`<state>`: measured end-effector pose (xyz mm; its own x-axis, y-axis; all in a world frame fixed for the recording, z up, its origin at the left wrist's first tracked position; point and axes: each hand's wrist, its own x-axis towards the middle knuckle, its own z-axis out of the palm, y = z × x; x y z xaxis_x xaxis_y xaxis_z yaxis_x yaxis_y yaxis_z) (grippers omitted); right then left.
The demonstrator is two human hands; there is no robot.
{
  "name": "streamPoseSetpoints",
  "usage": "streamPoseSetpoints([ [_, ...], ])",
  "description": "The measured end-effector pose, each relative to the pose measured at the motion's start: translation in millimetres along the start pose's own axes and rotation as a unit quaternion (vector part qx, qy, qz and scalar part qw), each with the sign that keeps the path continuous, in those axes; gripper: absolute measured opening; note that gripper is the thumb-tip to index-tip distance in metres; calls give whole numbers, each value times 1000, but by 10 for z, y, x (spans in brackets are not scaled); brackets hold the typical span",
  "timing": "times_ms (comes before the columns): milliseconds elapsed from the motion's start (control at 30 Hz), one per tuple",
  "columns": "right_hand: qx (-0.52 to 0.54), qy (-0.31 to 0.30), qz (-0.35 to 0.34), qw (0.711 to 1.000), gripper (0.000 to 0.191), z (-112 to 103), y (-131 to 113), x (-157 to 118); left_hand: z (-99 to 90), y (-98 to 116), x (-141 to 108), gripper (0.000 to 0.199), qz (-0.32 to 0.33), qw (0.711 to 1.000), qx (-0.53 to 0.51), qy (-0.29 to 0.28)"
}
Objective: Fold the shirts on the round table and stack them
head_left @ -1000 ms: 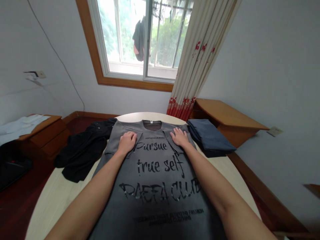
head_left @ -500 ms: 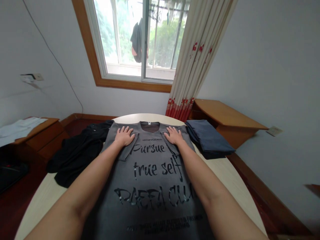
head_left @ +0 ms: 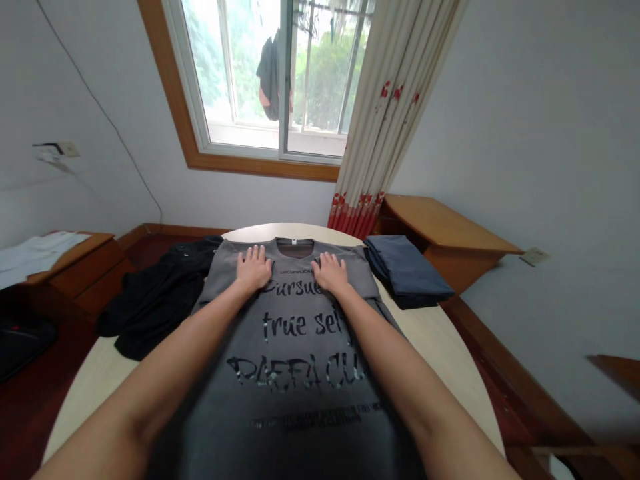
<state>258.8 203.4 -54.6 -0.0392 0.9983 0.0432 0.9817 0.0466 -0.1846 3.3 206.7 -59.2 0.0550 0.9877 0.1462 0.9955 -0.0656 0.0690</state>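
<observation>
A dark grey T-shirt (head_left: 295, 347) with black lettering lies front side up on a round, pale table (head_left: 470, 373), its collar toward the window. My left hand (head_left: 253, 268) rests flat on the shirt's upper left chest, fingers stretched out. On the other side of the lettering, my right hand (head_left: 330, 272) lies flat just below the collar, fingers also extended. Both sleeves are spread out to the sides of the hands. The shirt's lower end falls in shadow near my body.
Black clothing (head_left: 155, 293) is heaped at the table's left edge. Folded dark blue-grey fabric (head_left: 407, 270) lies at the right edge. Beyond stand a wooden desk (head_left: 450, 223), a curtain (head_left: 385, 120) and a window; a wooden cabinet (head_left: 85, 267) with white cloth is at left.
The sleeves, which lay folded inward over the chest, now lie outward. My hands have come closer together, the right one shifting left across the shirt. The view has shifted slightly.
</observation>
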Motion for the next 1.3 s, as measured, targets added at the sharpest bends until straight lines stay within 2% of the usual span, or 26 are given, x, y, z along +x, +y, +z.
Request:
streamPoseSetpoints([
  [67, 22, -10, -14, 1000, 68, 47, 25, -220, 9, 28, -225, 69, 22, 999, -27, -23],
  [133, 21, -9, 1, 1000, 66, 66, 87, -426, -2, 16, -430, 68, 33, 998, -35, -48],
  [200, 18, 12, 9, 1000, 64, 61, 108, -616, -34, 16, -609, 65, 34, 998, -37, -41],
  [267, 21, 26, -12, 999, 64, 55, 58, -797, -66, 59, -785, 65, 43, 998, -36, -26],
  [367, 21, 11, -48, 999, 64, 72, -59, -1050, -69, 159, -1074, 64, 72, 997, -29, -27],
  [467, 23, 5, -39, 999, 63, 89, -42, -1260, -39, 168, -1363, 61, 87, 996, -30, -11],
  [600, 14, 2, -12, 1000, 62, 72, 275, -1503, -38, -8, -1676, 60, 94, 995, -42, 5],
  [800, -17, 27, 48, 998, 63, 19, 843, -1821, -155, -250, -1972, 62, 84, 995, -44, -30],
  [1000, -28, 39, 79, 996, 64, -28, 1110, -2087, -237, -476, -2326, 64, 58, 997, -29, -41],
  [1100, -28, 34, 118, 992, 64, -66, 1094, -2211, -276, -602, -2591, 62, 60, 998, -25, -25],
  [1200, -50, 48, 156, 985, 61, -104, 951, -2304, -344, -677, -2854, 58, 41, 999, -8, -1],
  [1300, -74, 68, 117, 988, 59, -124, 723, -2368, -427, -704, -3067, 59, -27, 999, 19, 35],
])
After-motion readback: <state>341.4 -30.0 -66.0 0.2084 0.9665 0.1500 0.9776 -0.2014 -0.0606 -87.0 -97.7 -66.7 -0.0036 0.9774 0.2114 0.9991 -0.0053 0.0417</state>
